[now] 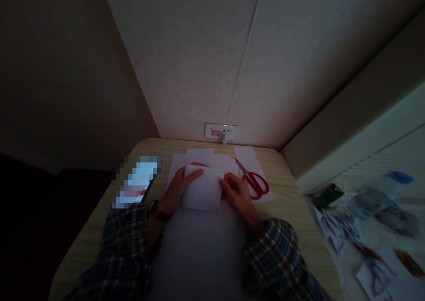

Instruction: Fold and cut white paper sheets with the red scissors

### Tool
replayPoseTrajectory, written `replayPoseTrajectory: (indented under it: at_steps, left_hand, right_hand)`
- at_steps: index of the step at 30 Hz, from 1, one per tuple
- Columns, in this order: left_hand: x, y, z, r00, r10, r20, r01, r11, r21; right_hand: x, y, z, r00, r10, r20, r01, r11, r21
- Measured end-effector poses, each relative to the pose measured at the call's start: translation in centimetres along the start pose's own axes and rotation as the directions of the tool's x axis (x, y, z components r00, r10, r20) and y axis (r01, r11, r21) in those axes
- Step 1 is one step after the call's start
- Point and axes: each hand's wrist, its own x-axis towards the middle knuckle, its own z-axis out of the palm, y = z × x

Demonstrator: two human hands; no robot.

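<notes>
A piece of white paper [202, 191] is held up over the table between my two hands, its lower edge curved. My left hand [178, 187] grips its left side, thumb on the front and the other fingers mostly hidden behind. At the right edge, my right hand [238, 195] is closed, its thumb and fingers pinching the paper. More white sheets [199, 152] lie flat behind it. To the right of my right hand, scissors with red handles [255, 185] rest on another strip of white paper [248, 156], blades pointing toward the wall.
A phone-like device with a pixelated screen [137, 181] lies on the left of the wooden table [285, 168]. A wall socket [221, 132] with a plug sits just beyond the back edge. Right of the table, paper scraps [335, 234] and plastic packaging [381, 201] lie lower down.
</notes>
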Motion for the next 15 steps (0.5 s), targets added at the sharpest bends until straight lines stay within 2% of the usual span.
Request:
replayPoseTrajectory:
  at_steps: [4,15]
  left_hand:
    - [-0.05,-0.05,0.02,1.0,0.02,0.011,-0.02,0.999,0.035]
    - [0.01,-0.27,0.34,0.998,-0.023,-0.056,0.026,0.999,0.043]
  right_hand:
    - [0.02,0.06,-0.06,1.0,-0.003,-0.011,0.003,1.0,-0.016]
    - [0.15,0.41,-0.14,1.0,-0.012,-0.026,0.012,1.0,-0.023]
